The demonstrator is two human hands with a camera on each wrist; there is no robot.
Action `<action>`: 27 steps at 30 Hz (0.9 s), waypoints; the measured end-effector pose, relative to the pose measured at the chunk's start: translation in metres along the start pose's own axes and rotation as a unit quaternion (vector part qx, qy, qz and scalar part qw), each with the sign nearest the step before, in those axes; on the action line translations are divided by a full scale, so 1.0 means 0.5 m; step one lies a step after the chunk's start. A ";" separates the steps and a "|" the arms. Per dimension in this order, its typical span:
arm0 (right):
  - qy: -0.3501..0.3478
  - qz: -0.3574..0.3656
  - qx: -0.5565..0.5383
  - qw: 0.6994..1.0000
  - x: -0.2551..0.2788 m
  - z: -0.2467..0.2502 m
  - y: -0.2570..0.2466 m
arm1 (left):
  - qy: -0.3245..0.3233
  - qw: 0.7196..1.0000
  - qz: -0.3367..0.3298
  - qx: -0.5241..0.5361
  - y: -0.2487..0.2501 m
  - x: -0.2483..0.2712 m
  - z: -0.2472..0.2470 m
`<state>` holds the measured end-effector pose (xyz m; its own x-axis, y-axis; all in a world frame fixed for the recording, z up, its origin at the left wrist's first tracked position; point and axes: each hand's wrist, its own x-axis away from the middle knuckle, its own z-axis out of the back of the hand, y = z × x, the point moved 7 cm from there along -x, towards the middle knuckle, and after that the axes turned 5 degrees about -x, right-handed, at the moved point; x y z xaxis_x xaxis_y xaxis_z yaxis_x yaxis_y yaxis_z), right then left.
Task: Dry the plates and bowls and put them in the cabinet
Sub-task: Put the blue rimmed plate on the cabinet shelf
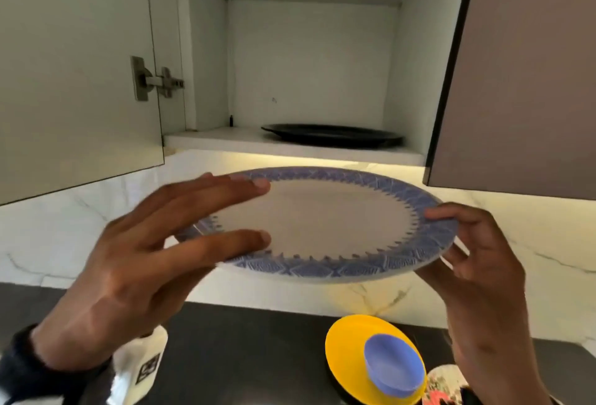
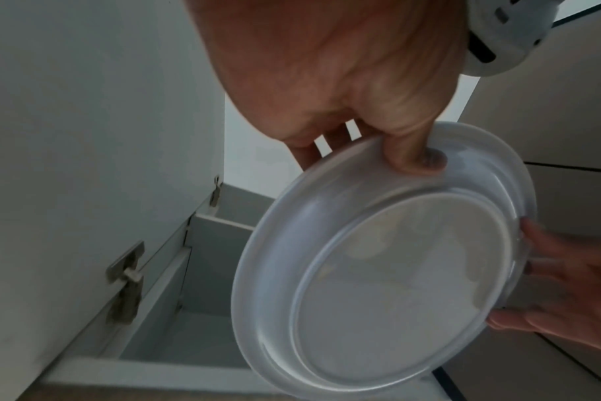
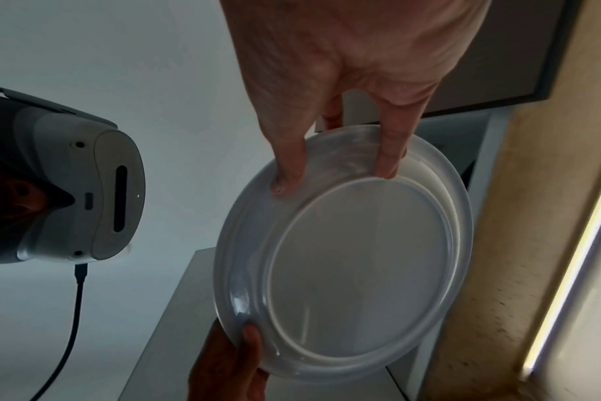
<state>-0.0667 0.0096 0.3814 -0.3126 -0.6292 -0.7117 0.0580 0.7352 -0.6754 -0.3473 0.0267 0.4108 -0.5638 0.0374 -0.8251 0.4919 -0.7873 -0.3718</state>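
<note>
A white plate with a blue patterned rim point(image 1: 309, 220) is held level just below the open cabinet's shelf point(image 1: 213, 138). My left hand point(image 1: 145, 243) pinches its left side, fingers laid across the top and the thumb point(image 2: 412, 157) pressed against the white underside point(image 2: 395, 285). My right hand point(image 1: 477, 259) grips the right rim, thumb on top and fingers point(image 3: 288, 168) beneath the underside point(image 3: 354, 271). A black plate point(image 1: 332, 135) lies on the shelf.
The left cabinet door point(image 1: 74, 66) stands open; a brown door point(image 1: 522, 66) hangs at the right. On the dark counter point(image 1: 258, 356) below are a yellow plate point(image 1: 348, 350) with a blue bowl point(image 1: 393, 362) on it, a white bottle point(image 1: 145, 366) and a patterned dish point(image 1: 445, 385).
</note>
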 end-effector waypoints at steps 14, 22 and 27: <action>0.080 0.073 -0.028 0.994 -0.176 -0.015 0.008 | 0.209 0.956 0.205 -0.027 -0.121 -0.122 -0.042; 0.094 0.074 -0.006 0.993 -0.262 -0.003 0.063 | 0.220 0.932 0.289 0.016 -0.195 -0.141 -0.140; 0.092 0.060 0.007 0.994 -0.296 0.002 0.107 | 0.205 0.926 0.313 0.045 -0.236 -0.154 -0.201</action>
<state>-0.0163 0.1418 0.4505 -0.4699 -0.4802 -0.7407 0.1178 0.7975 -0.5917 -0.2953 0.1784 0.4757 0.1219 -0.2277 -0.9661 0.5690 -0.7815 0.2560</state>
